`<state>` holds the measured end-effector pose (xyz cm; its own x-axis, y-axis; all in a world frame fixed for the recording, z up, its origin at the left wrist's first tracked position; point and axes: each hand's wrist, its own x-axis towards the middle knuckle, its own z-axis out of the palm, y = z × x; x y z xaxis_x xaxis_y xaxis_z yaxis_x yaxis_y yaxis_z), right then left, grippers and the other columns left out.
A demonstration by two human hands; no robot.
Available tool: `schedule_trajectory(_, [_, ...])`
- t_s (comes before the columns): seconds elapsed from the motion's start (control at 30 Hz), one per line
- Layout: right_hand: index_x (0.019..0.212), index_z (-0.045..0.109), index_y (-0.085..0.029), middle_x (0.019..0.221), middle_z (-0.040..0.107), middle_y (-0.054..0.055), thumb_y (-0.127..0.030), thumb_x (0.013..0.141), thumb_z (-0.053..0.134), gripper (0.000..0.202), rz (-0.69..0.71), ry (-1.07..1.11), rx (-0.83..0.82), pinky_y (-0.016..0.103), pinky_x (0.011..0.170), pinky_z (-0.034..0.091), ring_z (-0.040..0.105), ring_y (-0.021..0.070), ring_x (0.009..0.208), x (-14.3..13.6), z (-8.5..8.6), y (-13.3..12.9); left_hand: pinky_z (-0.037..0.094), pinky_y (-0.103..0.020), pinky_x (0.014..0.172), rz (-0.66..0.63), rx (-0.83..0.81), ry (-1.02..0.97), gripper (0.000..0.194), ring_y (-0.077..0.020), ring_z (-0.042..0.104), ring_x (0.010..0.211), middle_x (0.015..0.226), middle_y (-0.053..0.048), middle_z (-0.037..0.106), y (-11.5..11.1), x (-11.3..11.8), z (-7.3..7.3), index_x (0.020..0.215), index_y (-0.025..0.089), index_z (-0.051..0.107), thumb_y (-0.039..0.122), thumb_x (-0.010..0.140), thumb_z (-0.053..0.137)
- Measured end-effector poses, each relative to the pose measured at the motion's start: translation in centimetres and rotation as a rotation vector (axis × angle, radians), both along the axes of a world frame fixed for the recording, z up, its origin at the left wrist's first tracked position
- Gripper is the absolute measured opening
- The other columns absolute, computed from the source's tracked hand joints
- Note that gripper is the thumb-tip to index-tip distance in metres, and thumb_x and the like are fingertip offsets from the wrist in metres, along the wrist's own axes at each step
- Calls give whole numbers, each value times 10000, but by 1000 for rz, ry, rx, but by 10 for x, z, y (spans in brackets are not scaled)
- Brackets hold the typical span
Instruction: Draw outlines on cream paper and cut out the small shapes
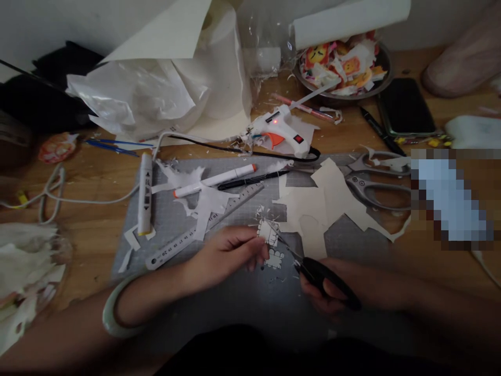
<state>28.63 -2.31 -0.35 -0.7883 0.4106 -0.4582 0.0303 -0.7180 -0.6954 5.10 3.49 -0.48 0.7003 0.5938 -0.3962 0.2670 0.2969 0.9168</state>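
Observation:
Between the fingertips of my left hand (235, 249) is a small white paper cutout (268, 232) with a scalloped outline drawn in black. My right hand (332, 284) is closed around the black handles of a small pair of scissors (326, 279). Their thin blades point up and left and meet the cutout's right side. Just below it, a second scalloped paper piece (273, 259) lies on the grey cutting mat (242, 297). Tiny paper snippets are scattered around both pieces. A pale bangle (117, 308) circles my left wrist.
A white glue gun (284, 130) with a red light lies beyond the mat. A ruler (172, 250), white markers (215, 180), paper scraps (307, 203) and large grey scissors (376, 180) spread over the mat. Behind stand a paper roll (225, 68) and a metal bowl (344, 89) of scraps.

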Motion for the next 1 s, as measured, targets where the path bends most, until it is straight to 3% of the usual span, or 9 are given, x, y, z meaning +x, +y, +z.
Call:
schedule_trajectory(0.3, [757, 448, -182, 587, 419, -58, -747, 766, 487, 567, 26, -28, 49, 208, 476, 349, 352, 71, 505, -1, 3, 1, 412, -177, 551, -150, 246, -64, 222, -91, 492, 592, 669, 15, 562, 1, 2, 3, 740, 156, 586, 261, 897, 468])
schedule_trajectory(0.53, [771, 449, -182, 598, 428, -56, -698, 775, 530, 522, 40, -36, 38, 206, 477, 333, 347, 70, 512, 1, 0, -1, 468, -257, 586, -16, 41, -111, 609, -142, 542, 607, 689, -51, 606, -3, -4, -1, 781, 132, 629, 648, 907, 330])
schedule_trajectory(0.8, [761, 447, -176, 585, 425, -61, -679, 799, 517, 509, 40, -5, 57, 198, 473, 333, 357, 68, 506, 0, -3, -1, 458, -237, 567, 47, -53, -83, 546, -121, 534, 576, 656, -30, 584, -3, 0, -2, 757, 130, 624, 580, 930, 368])
schedule_trajectory(0.9, [744, 438, -180, 591, 428, -56, -709, 786, 510, 536, 6, -4, 39, 214, 488, 354, 366, 72, 509, -1, 0, 0, 453, -235, 558, 63, 115, -32, 410, -122, 534, 572, 644, -13, 576, -5, -2, 0, 790, 146, 594, 442, 961, 369])
schedule_trajectory(1.0, [722, 423, -186, 575, 413, -63, -718, 786, 503, 541, -18, 15, 11, 221, 500, 341, 355, 75, 510, -1, 1, -1, 462, -265, 668, 74, 555, 63, 171, -145, 568, 699, 755, -23, 612, -7, -4, 1, 866, 171, 569, 253, 930, 433])
